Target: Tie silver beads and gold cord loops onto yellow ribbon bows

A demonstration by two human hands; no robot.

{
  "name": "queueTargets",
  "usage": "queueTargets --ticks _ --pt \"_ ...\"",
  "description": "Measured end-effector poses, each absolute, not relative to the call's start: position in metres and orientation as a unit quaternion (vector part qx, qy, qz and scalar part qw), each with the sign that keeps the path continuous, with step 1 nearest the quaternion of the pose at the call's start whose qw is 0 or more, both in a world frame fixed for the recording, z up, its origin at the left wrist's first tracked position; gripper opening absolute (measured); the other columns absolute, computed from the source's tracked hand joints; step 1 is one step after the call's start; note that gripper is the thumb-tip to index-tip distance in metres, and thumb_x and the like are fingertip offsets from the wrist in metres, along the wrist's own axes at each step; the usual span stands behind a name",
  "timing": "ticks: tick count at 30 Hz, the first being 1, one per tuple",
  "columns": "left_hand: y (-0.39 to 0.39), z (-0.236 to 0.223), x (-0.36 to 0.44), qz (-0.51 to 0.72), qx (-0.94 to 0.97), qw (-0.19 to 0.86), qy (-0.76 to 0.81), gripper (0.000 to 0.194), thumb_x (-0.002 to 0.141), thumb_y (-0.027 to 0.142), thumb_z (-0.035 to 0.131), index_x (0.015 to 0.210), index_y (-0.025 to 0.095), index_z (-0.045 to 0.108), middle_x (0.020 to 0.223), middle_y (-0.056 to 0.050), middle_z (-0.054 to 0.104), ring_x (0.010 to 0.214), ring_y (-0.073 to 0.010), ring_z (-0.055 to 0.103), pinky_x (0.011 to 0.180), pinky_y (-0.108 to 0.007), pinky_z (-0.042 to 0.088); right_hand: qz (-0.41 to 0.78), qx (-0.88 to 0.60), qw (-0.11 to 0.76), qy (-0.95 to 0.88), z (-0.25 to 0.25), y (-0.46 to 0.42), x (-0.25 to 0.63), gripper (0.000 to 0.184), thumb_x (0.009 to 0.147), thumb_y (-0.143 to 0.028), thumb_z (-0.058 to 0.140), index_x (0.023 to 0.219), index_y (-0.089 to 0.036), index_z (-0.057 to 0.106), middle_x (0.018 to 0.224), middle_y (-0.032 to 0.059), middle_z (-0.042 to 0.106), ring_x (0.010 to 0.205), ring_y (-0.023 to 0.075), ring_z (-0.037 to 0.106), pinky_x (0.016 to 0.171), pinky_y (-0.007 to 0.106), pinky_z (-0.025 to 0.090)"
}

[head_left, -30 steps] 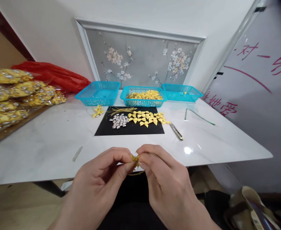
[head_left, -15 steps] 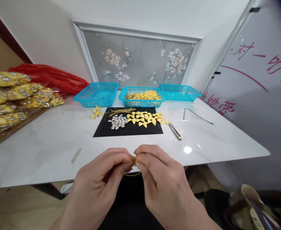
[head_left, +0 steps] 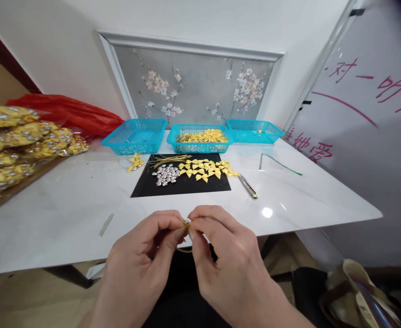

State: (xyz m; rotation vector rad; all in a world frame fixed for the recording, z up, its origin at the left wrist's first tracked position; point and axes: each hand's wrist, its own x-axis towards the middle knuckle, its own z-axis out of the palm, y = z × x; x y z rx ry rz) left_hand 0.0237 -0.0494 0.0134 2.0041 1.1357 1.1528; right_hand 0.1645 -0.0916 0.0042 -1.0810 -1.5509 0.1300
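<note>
My left hand (head_left: 145, 255) and my right hand (head_left: 225, 250) meet at the table's front edge, fingertips pinched together. Between them is a yellow cord (head_left: 185, 223), mostly covered by the fingers; a loop of it hangs below. A small shiny bit shows at the fingertips, too hidden to name. Beyond the hands, a black mat (head_left: 183, 190) carries silver beads (head_left: 166, 175), yellow folded ribbon pieces (head_left: 202, 169) and a bundle of yellow cords (head_left: 169, 159). A utility knife (head_left: 248, 187) lies at the mat's right edge.
Three blue baskets stand along the wall: a left one (head_left: 135, 148), a middle one (head_left: 200, 148) holding yellow pieces, and a right one (head_left: 255, 136). Bagged yellow goods (head_left: 19, 146) and a red plastic bag (head_left: 67, 111) sit at left. A green strip (head_left: 282, 165) lies at right.
Both hands keep their pinch on the cord. The right thumb and fingers have shifted slightly, and the view has moved a little.
</note>
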Motion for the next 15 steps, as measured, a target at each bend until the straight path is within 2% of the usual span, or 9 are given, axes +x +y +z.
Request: queueTargets --ticks 3,6,9,12,15 --pt "-0.05 0.013 0.024 0.434 0.738 0.273 0.44 0.012 0.086 0.023 0.062 0.076 0.028 0.067 0.079 0.003 0.073 0.071 -0.0165 0.069 0.061 -0.022 0.055 0.106 -0.473 0.587 -0.648 0.004 -0.089 0.171 0.02 0.092 -0.004 0.051 0.092 -0.012 0.069 0.099 0.0102 0.071 0.091 0.0163 0.069 0.083 0.026 0.059" --pt "-0.05 0.012 0.023 0.432 0.732 0.264 0.456 0.011 0.086 0.026 0.062 0.075 0.027 0.065 0.077 0.002 0.072 0.068 -0.0173 0.068 0.059 -0.024 0.053 0.17 -0.477 0.589 -0.63 0.002 -0.086 0.182 0.024 0.095 -0.007 0.046 0.095 -0.014 0.069 0.099 0.0083 0.073 0.08 0.0133 0.07 0.074 0.025 0.06" --pt "-0.05 0.009 0.022 0.425 0.731 0.25 0.471 0.011 0.086 0.028 0.062 0.076 0.027 0.064 0.078 0.002 0.072 0.068 -0.0182 0.068 0.059 -0.026 0.052 0.22 -0.478 0.607 -0.596 0.001 -0.086 0.192 0.025 0.099 -0.015 0.044 0.102 -0.016 0.069 0.083 0.0041 0.071 0.064 0.0111 0.068 0.063 0.024 0.059" --pt "-0.049 0.004 0.021 0.419 0.725 0.24 0.492 0.009 0.087 0.031 0.062 0.079 0.027 0.064 0.083 0.0 0.073 0.071 -0.0201 0.069 0.058 -0.028 0.051 0.251 -0.488 0.618 -0.563 0.004 -0.089 0.196 0.024 0.102 -0.021 0.044 0.102 -0.016 0.068 0.064 -0.0021 0.062 0.052 0.0094 0.061 0.054 0.02 0.054" --pt "-0.048 0.0 0.02 0.422 0.718 0.25 0.494 0.01 0.089 0.031 0.061 0.081 0.027 0.063 0.087 0.0 0.072 0.074 -0.0205 0.07 0.062 -0.029 0.052 0.244 -0.483 0.629 -0.559 0.006 -0.092 0.195 0.025 0.103 -0.022 0.042 0.108 -0.018 0.066 0.076 0.0 0.067 0.048 0.0063 0.052 0.046 0.018 0.045"
